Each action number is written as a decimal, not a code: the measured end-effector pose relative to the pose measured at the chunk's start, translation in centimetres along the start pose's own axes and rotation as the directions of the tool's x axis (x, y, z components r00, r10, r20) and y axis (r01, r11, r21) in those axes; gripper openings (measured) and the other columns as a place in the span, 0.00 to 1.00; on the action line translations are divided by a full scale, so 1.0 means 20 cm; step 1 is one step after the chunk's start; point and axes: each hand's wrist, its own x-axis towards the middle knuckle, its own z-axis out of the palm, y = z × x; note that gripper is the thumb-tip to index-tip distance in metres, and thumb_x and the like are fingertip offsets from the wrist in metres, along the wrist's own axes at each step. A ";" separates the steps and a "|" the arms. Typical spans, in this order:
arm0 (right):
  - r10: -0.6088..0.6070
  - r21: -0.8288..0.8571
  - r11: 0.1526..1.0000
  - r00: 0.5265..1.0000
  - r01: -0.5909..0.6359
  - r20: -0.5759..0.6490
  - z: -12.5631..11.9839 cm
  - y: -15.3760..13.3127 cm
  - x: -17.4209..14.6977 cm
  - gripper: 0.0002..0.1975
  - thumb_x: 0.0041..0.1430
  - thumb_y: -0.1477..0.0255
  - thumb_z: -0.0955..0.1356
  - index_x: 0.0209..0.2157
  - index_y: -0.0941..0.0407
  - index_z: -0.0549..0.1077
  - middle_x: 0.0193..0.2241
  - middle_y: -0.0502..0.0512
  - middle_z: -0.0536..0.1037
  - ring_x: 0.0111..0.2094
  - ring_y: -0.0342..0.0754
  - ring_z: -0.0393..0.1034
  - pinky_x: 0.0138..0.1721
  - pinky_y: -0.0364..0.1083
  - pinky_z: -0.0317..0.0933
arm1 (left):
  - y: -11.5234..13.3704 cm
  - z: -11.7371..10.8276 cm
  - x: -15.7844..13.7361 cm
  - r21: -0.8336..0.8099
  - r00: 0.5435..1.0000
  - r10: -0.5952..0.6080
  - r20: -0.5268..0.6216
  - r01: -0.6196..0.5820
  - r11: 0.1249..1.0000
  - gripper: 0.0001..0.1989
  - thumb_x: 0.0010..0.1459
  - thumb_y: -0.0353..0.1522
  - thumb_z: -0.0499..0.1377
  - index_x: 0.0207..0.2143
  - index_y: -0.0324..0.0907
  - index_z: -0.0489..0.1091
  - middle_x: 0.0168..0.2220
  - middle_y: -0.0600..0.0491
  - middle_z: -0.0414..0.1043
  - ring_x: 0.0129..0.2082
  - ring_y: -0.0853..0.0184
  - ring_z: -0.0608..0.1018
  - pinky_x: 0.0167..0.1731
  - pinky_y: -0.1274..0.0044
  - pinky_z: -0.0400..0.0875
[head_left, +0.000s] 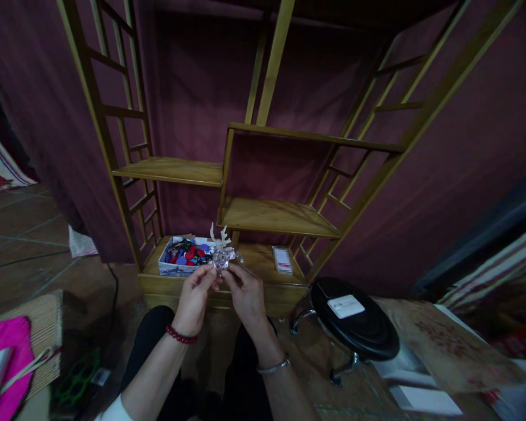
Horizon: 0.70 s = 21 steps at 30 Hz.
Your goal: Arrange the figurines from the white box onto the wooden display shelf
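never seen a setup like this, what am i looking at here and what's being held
There is no machine: this is a person working bare-handed. The single picture comes from a camera worn on that person's head, looking forward and down. The left hand and right hand together hold a small shiny ornament with antler-like branches, pinched at its base by the fingertips. Ahead stands a wooden shelf unit. On its lowest board are an open box of colourful small pieces and, further right, a flat pale item, too blurred to identify. To the right is a black stool.
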 end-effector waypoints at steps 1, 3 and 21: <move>-0.013 -0.016 1.000 1.000 0.013 -0.004 -0.01 0.00 0.00 0.08 0.54 0.72 0.63 0.33 0.55 0.73 0.29 0.51 0.74 0.31 0.43 0.68 0.33 0.40 0.61 | 0.00 0.01 0.00 -0.002 1.000 0.009 0.008 -0.009 1.000 0.11 0.45 0.35 0.60 0.29 0.36 0.70 0.25 0.54 0.68 0.25 0.74 0.67 0.26 0.81 0.61; -0.040 -0.048 0.998 0.999 0.039 -0.013 -0.03 -0.01 0.00 0.07 0.54 0.72 0.64 0.33 0.55 0.73 0.28 0.51 0.74 0.29 0.43 0.68 0.32 0.40 0.61 | -0.01 0.02 0.00 -0.006 0.999 0.026 0.022 -0.025 1.000 0.11 0.46 0.35 0.60 0.30 0.36 0.70 0.25 0.54 0.68 0.25 0.74 0.67 0.27 0.81 0.61; -0.252 -0.224 0.947 0.965 0.231 -0.067 -0.16 -0.04 0.06 0.09 0.56 0.72 0.62 0.36 0.56 0.72 0.32 0.55 0.73 0.35 0.45 0.67 0.37 0.44 0.62 | 0.02 0.17 0.03 -0.091 0.999 0.039 0.012 -0.038 0.995 0.14 0.41 0.34 0.63 0.33 0.38 0.72 0.33 0.51 0.72 0.29 0.73 0.70 0.32 0.80 0.65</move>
